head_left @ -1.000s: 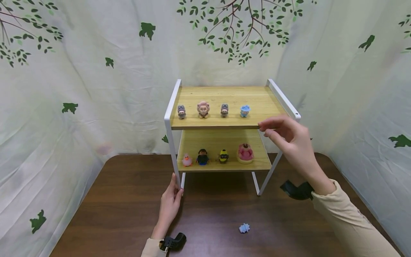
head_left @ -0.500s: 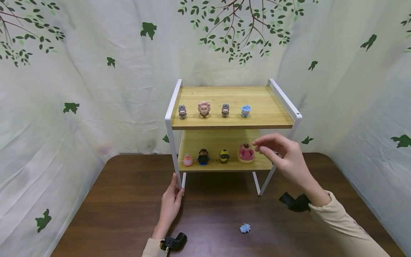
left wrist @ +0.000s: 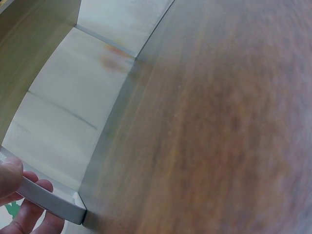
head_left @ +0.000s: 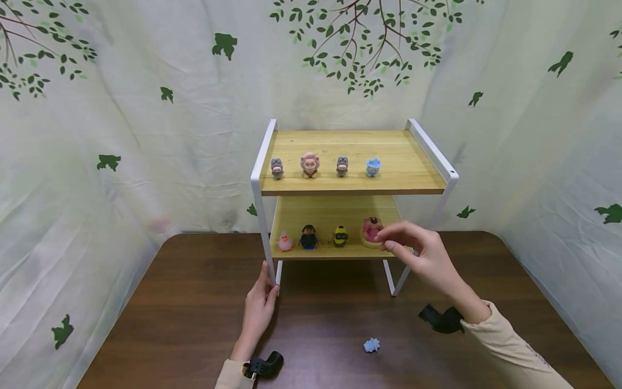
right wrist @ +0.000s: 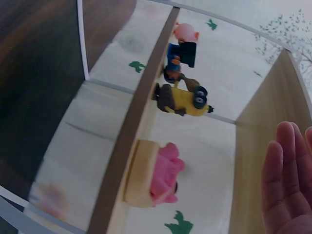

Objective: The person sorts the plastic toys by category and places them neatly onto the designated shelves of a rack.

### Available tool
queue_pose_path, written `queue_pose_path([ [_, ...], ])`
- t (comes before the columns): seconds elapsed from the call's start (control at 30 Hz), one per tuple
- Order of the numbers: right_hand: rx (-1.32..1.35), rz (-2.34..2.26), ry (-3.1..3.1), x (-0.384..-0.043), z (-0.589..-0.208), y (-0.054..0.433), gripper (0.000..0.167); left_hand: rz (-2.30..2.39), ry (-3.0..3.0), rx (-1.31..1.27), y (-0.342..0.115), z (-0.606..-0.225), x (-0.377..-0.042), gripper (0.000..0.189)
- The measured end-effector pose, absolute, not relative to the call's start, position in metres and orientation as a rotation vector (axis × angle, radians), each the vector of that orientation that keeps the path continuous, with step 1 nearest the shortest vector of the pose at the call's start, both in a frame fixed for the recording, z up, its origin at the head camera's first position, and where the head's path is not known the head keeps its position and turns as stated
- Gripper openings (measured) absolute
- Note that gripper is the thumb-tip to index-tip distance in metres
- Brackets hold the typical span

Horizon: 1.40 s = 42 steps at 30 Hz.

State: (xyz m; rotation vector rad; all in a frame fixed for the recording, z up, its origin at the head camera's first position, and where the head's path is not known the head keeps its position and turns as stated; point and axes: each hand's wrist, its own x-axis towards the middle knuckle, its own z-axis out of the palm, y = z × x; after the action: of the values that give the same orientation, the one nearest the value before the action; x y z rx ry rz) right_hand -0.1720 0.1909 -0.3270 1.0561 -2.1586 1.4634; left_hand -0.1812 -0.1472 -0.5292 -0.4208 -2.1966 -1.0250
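My left hand (head_left: 257, 310) holds the front left leg (head_left: 266, 237) of a two-tier shelf, thumb on one side and fingers on the other. The left wrist view shows the fingers (left wrist: 28, 214) around the white metal bar (left wrist: 53, 202). In front of the lower tier hovers my right hand (head_left: 418, 254), fingers slightly bent and nothing between them. Its fingertips overlap the right side of a pink bear figure (head_left: 371, 229) in the head view. In the right wrist view the bear (right wrist: 165, 175) stands apart from the fingers (right wrist: 287, 170) on its cream base.
Left of the bear stand a yellow figure (head_left: 340, 236), a dark-haired figure (head_left: 308, 237) and a pink duck (head_left: 285, 242). Several small figures, one with a blue hat (head_left: 373, 167), line the upper board (head_left: 350, 143). A light-blue piece (head_left: 371, 345) lies on the brown table (head_left: 194, 302).
My right hand has come down and left, from beside the upper board to the bear on the lower tier. The left hand keeps its place on the leg.
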Motion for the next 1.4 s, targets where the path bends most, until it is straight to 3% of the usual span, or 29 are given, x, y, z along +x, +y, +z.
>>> queue_pose_path([
  [0.2,1.100,1.457,-2.144,-0.172,-0.339,0.189,0.029,-1.020,-2.201,-0.419,-0.147,-0.530,-0.182,0.091],
  [0.67,1.110,1.466,-2.233,-0.169,-0.367,0.192,0.030,-1.022,-2.195,-0.419,-0.147,-0.529,-0.181,0.099],
  [1.4,1.131,1.521,-2.388,-0.163,-0.401,0.191,0.021,-1.027,-2.229,-0.391,-0.147,-0.528,-0.179,0.091],
])
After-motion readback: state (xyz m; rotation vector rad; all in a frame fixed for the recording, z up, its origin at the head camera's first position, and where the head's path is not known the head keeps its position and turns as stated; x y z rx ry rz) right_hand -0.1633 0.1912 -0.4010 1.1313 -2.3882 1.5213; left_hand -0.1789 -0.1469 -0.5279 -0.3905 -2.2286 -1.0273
